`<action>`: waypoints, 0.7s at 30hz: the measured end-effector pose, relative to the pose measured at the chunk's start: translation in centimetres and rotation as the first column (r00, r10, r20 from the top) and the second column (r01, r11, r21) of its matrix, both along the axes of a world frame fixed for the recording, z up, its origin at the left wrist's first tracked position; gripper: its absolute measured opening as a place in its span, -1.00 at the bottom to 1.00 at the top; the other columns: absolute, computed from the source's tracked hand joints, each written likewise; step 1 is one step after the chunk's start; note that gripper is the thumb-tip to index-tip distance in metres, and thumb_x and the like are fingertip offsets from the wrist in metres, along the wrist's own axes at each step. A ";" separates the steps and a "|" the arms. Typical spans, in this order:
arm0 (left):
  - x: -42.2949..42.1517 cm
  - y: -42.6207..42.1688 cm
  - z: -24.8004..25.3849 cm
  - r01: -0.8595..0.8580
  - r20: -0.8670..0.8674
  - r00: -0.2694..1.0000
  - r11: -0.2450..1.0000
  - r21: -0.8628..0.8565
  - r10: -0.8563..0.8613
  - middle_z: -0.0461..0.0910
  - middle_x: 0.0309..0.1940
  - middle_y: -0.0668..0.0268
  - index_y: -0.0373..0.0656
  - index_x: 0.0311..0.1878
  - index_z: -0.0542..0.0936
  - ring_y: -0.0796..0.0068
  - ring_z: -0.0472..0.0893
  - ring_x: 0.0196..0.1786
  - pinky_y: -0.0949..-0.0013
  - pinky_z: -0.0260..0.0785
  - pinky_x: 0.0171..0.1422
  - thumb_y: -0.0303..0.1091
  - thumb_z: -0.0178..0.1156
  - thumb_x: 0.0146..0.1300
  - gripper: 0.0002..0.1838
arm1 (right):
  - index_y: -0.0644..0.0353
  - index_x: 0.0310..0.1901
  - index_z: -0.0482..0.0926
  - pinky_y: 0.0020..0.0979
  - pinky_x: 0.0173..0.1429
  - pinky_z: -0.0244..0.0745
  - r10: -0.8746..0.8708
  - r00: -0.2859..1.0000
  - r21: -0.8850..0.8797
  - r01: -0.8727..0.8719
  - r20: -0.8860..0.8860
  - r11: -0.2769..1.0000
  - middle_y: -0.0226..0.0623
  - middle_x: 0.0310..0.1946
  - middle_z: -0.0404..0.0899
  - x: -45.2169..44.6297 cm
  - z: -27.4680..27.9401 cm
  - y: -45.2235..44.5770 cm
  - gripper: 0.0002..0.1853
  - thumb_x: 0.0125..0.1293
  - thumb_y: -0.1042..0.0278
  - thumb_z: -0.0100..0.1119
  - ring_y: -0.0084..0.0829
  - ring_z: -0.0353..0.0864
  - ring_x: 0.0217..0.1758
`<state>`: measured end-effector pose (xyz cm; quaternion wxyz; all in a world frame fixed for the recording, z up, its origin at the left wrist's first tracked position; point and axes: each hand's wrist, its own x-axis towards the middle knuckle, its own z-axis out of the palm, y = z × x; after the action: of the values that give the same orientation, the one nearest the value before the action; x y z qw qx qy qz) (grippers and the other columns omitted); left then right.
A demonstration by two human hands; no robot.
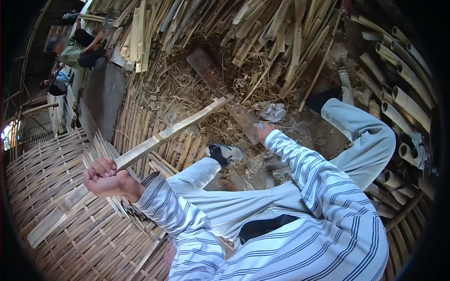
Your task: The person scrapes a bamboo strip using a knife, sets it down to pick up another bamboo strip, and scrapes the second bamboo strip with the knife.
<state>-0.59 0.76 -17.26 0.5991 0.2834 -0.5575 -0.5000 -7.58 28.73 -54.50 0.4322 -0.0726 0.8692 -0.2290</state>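
My left hand (107,177) is wrapped round a long split bamboo strip (176,131). One end of the strip slants down to the lower left. Its other end reaches the middle, over a dark brown plank (204,65) lying among shavings. My right hand (266,132) is closed near the plank's lower end. A small greyish piece shows at its fingers, but I cannot make out what it is. A crumpled clear plastic wrapper (273,112) lies just above the right hand.
Split bamboo strips (290,28) are heaped at the top. Hollow bamboo poles (403,100) are stacked at the right. A woven bamboo mat (51,173) spreads at the left. Curly shavings (187,100) cover the ground between my feet. Other people (72,54) sit at the upper left.
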 end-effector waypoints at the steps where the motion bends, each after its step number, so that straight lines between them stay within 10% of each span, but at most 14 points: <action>1: 0.0 -0.1 0.0 0.002 -0.008 1.000 1.000 0.010 -0.002 -0.05 -0.82 0.47 0.05 -0.69 0.04 0.65 -0.06 -0.77 0.53 -0.17 -0.66 -0.28 -0.21 0.21 -0.66 | 0.26 0.17 0.35 0.01 0.20 0.34 0.027 0.999 -0.003 -0.027 0.017 1.000 0.27 0.02 0.44 -0.7 0.9 -0.4 -0.26 0.32 -0.32 -0.32 0.24 0.43 0.08; 15: -0.6 1.5 0.4 0.045 -0.036 0.998 0.999 0.007 -0.045 -0.07 -0.83 0.46 0.07 -0.71 0.00 0.63 -0.04 -0.75 0.50 -0.16 -0.63 -0.21 -0.20 0.24 -0.61 | 0.29 0.18 0.34 -0.05 0.17 0.38 0.080 0.996 0.097 -0.076 -0.033 0.992 0.18 -0.04 0.51 -2.1 2.5 -0.5 -0.24 0.33 -0.33 -0.33 0.12 0.48 0.08; 18: -0.9 2.3 0.6 0.056 -0.024 0.998 0.998 -0.028 -0.056 -0.07 -0.83 0.46 0.07 -0.70 0.00 0.63 -0.05 -0.75 0.51 -0.17 -0.63 -0.21 -0.20 0.24 -0.61 | 0.30 0.09 0.45 -0.09 0.14 0.41 0.018 0.984 -0.062 -0.008 0.176 0.998 0.18 -0.10 0.55 -2.4 3.3 -0.3 -0.25 0.32 -0.32 -0.29 0.10 0.52 0.01; 21: -1.2 2.8 0.6 0.063 -0.027 0.998 0.998 -0.013 -0.064 -0.07 -0.82 0.47 0.07 -0.70 0.00 0.64 -0.05 -0.75 0.52 -0.18 -0.64 -0.21 -0.20 0.24 -0.61 | 0.33 0.00 0.50 -0.08 0.06 0.45 0.002 1.000 -0.165 -0.004 -0.009 0.986 0.25 -0.23 0.56 -0.5 4.8 -2.4 -0.29 0.28 -0.30 -0.16 0.15 0.56 -0.09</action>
<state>-1.75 3.57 -16.65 0.5923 0.2550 -0.5608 -0.5193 -8.06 26.34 -49.71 0.4214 -0.1104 0.8490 -0.2991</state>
